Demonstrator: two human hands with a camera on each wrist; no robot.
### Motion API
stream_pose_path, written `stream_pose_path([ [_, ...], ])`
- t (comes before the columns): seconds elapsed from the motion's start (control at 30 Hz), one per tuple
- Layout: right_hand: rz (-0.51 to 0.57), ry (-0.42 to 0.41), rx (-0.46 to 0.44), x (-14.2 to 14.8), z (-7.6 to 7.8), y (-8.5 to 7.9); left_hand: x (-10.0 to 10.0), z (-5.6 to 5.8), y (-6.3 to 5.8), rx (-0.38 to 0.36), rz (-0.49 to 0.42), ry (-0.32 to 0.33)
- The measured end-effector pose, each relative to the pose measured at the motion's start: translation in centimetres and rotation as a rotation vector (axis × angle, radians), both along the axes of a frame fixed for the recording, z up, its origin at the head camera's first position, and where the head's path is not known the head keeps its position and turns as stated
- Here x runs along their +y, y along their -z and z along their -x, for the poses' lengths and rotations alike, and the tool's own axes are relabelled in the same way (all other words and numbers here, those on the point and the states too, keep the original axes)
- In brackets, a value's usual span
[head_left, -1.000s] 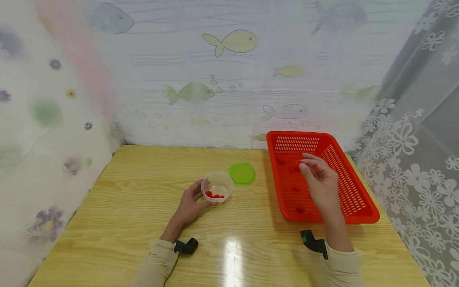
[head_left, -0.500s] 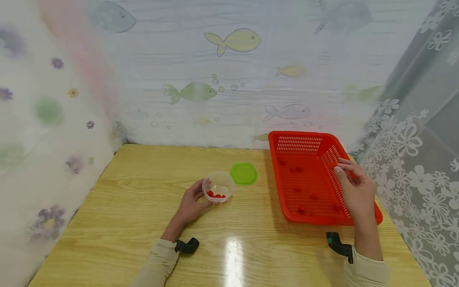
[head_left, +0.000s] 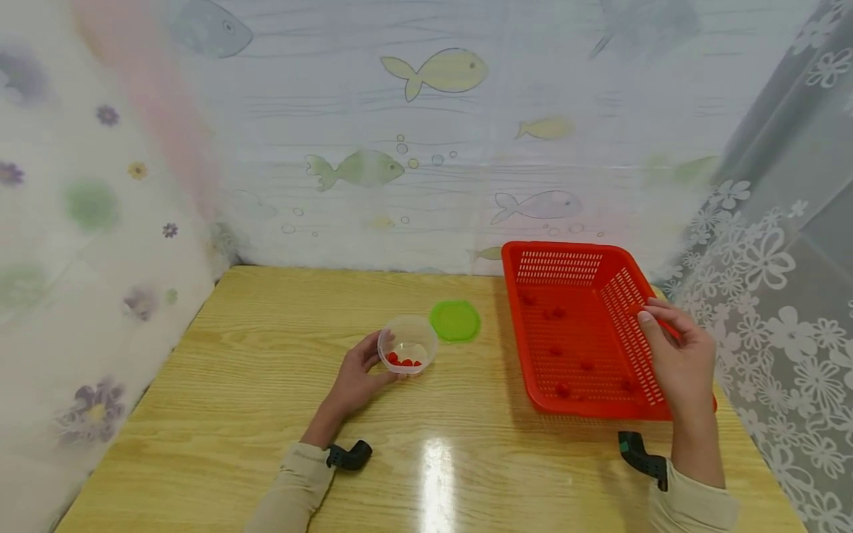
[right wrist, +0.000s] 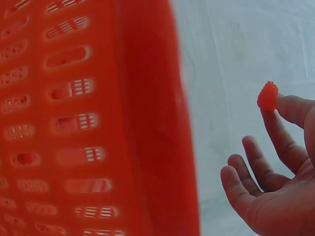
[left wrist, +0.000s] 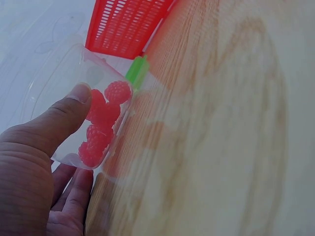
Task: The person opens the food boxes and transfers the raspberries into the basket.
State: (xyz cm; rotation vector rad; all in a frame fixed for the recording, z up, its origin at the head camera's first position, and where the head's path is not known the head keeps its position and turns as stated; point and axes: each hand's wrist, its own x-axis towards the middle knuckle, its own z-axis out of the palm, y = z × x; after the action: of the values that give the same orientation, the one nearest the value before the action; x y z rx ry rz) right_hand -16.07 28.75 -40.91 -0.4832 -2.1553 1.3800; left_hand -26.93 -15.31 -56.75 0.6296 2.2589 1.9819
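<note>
My left hand [head_left: 356, 374] holds a clear plastic tub [head_left: 408, 344] on the table, thumb on the near side and fingers around the back. Several red raspberries [left wrist: 101, 120] lie in the bottom of the tub. Over the right side of a red slotted basket [head_left: 573, 333], my right hand [head_left: 683, 359] pinches one raspberry [right wrist: 268, 96] between thumb and index finger, its other fingers loosely bent. In the right wrist view this raspberry is above the level of the basket's rim. More raspberries [head_left: 563, 389] are scattered on the basket's floor.
A green lid [head_left: 456, 321] lies on the wooden table [head_left: 266, 326] just behind the tub, between it and the basket. Fish-patterned sheeting [head_left: 360, 96] hangs behind the table, and a flowered curtain [head_left: 800, 355] borders the right side.
My right hand has moved right, from over the basket's middle to its right side, still pinching the raspberry. The left hand and tub stay in place; the view shifts slightly.
</note>
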Motion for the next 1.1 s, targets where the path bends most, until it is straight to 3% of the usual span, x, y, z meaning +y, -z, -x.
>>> stream_pose_path([
  [0.7,-0.028,-0.023,0.053,-0.11,0.07,0.24,0.06,-0.10,-0.28,0.003,0.015,-0.007],
  [1.1,-0.010,-0.016,-0.011,-0.52,0.28,0.03,0.06,-0.22,-0.35,-0.006,0.012,-0.005],
])
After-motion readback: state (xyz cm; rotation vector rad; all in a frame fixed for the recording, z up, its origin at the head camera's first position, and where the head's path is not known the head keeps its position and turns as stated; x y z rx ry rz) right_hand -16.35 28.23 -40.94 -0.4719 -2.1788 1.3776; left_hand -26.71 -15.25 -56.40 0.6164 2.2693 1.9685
